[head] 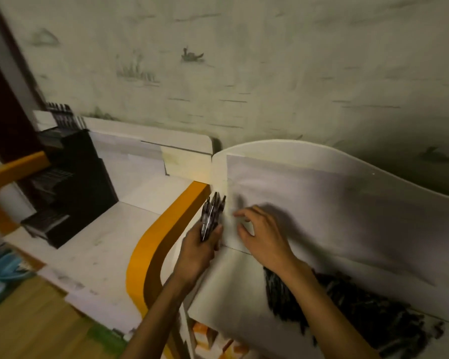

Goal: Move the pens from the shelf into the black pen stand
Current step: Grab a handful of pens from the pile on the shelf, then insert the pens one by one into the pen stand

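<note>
Pens (212, 216) fill my left hand (196, 251), my right hand (263, 233) hangs loose-fingered and empty, the heap (347, 312) on the shelf (244, 294) remains, the black pen stand (73, 182) far left already holds some.

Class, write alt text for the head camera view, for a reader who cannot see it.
The left hand grips a bundle of dark pens upright, while the right hand hovers beside it, fingers loosely spread and holding nothing. A heap of pens lies on the white shelf at the right; the black pen stand sits at the left.
</note>
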{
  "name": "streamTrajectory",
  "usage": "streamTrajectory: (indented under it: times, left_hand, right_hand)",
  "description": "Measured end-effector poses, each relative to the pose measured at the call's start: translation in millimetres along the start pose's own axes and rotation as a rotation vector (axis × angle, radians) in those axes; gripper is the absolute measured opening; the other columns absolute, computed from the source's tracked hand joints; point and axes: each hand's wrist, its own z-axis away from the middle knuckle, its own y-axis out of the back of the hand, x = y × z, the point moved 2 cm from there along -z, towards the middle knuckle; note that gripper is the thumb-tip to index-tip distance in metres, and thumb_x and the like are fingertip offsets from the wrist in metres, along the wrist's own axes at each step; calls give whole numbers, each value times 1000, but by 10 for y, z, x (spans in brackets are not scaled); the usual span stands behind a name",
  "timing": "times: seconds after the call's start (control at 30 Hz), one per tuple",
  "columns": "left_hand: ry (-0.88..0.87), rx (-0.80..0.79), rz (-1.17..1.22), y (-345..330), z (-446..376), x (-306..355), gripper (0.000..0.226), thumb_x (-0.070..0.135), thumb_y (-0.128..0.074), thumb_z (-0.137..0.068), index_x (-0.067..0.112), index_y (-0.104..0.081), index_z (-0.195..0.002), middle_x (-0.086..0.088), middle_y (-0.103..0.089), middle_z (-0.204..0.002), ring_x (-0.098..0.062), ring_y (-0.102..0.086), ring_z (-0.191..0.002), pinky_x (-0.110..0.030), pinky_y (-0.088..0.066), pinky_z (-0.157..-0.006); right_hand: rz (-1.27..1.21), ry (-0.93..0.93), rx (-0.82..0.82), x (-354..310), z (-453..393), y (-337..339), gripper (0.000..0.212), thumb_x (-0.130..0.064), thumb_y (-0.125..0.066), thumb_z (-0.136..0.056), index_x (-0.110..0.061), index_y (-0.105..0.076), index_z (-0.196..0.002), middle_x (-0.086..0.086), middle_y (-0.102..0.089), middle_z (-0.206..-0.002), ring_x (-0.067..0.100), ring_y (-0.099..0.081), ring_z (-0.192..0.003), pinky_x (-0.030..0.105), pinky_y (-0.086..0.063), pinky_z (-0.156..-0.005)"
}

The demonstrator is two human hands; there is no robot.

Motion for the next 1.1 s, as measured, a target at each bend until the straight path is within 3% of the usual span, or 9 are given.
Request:
streamTrajectory:
  times: [0.1, 0.2, 0.3, 0.47, 0.6, 0.73, 0.97, 1.1]
  left_hand:
    - [-2, 18, 54, 386, 39, 61, 15, 31, -59, -98, 34, -56, -113, 3, -58, -68, -5, -47, -51, -23, -40, -45]
    - [38, 39, 112, 849, 92, 18, 7, 22, -61, -97, 21, -62, -104, -1, -59, -68, -7, -48, -50, -22, -40, -45]
    - [30, 46, 85, 1358, 166, -91, 11, 26, -58, -99, 17, -61, -93, 6, -58, -66, -4, -51, -52, -16, -41, -48]
    - [38, 94, 147, 2295, 276, -310, 15, 29, -60, -97, 16, -60, -105, 0, -62, -67, -6, -46, -46, -21, -38, -43]
    - [28, 134, 124, 3064, 298, -519, 19, 34, -60, -97, 25, -57, -114, -4, -61, -74, -8, -45, -49, -22, -37, -43]
    - [58, 127, 135, 3758, 298, -667, 29, 31, -60, -97, 19, -54, -123, -5, -57, -76, -9, -44, -54, -20, -36, -43]
    - [60, 133, 195, 4757, 166, -796, 23, 27, -57, -99, 10, -57, -114, -4, -53, -71, -9, -43, -52, -22, -34, -44]
    - [27, 161, 207, 5142, -67, -872, 19, 25, -57, -100, 14, -58, -115, 0, -51, -70, -7, -44, -53, -20, -35, -45]
  right_hand:
    - [29, 40, 9, -334, -136, -125, 28, -26, -55, -97, -26, -60, -124, -8, -60, -121, 13, -58, -109, 38, -50, -95]
    - [35, 94, 19, -758, -236, -298, 24, -26, -57, -96, -27, -62, -119, -9, -61, -120, 11, -58, -107, 35, -50, -93]
    - [37, 146, 20, -1240, -308, -555, 23, -28, -57, -96, -28, -62, -119, -10, -60, -120, 9, -57, -105, 33, -49, -92]
    - [39, 173, 11, -2082, -414, -1119, 26, -28, -55, -97, -29, -60, -123, -11, -59, -122, 10, -56, -111, 32, -46, -97]
    - [78, 180, -16, -2651, -497, -1635, 26, -29, -54, -97, -29, -60, -122, -10, -60, -122, 10, -56, -110, 28, -43, -95]
    - [80, 140, -36, -3094, -603, -2092, 26, -32, -54, -98, -31, -59, -123, -11, -58, -126, 9, -55, -113, 25, -43, -97]
    - [79, 103, -49, -3582, -929, -2626, 27, -33, -58, -96, -30, -59, -123, -9, -59, -127, 10, -57, -114, 24, -46, -96]
    - [48, 115, -27, -3783, -1253, -2879, 26, -31, -60, -96, -28, -60, -122, -8, -61, -122, 8, -57, -108, 21, -47, -91]
